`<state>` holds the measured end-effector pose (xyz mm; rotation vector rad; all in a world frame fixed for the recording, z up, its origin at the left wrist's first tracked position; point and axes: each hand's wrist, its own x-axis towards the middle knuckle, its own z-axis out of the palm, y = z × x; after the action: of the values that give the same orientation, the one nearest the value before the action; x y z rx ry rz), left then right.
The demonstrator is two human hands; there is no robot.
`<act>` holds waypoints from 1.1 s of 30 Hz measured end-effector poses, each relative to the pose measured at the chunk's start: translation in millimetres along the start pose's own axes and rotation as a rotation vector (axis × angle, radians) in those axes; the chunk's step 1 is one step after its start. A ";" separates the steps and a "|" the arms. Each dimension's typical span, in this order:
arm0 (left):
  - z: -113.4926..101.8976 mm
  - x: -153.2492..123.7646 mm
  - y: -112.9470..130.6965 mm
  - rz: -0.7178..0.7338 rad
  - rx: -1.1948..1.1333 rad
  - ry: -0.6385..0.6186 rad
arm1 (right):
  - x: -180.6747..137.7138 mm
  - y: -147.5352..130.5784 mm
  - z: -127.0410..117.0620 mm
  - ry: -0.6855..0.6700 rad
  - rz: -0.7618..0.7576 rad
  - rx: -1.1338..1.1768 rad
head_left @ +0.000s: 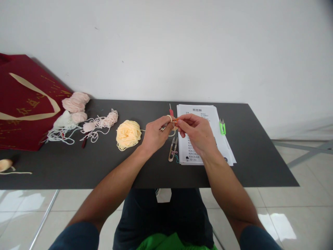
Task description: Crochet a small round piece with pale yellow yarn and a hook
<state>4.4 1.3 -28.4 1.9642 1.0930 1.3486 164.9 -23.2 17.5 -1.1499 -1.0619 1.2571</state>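
Nearest on the counter point(85, 170), metal snips point(172, 151) lie just left of printed sheets point(188, 146). Above and beyond them, the right hand point(199, 133) pinches a thin orange tool point(175, 122) between thumb and forefinger, other fingers loosely curled. The left hand point(157, 132), narrowly closed, holds a pale yellow strand point(170, 118) looped over its forefinger. The strand leads left toward a yellow yarn ball point(128, 134). Farther, a red-handled tool point(171, 112) shows behind the hands.
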 end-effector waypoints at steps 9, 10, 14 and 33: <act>-1.3 -0.2 2.3 0.175 0.118 0.035 | 1.8 -3.3 1.7 -0.001 0.105 0.135; -1.7 0.0 2.8 0.187 0.137 0.033 | 2.0 -2.3 1.7 0.001 0.103 0.130; -3.7 0.7 5.1 0.216 0.187 0.027 | 2.2 2.1 1.4 -0.013 0.062 0.115; -0.9 -1.5 0.6 0.005 -0.135 0.080 | 11.0 9.1 -7.2 -0.073 0.222 0.298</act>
<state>3.5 -0.3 -28.3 1.8313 1.0063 1.4756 171.2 -12.8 7.1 -1.0173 -0.7802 1.5832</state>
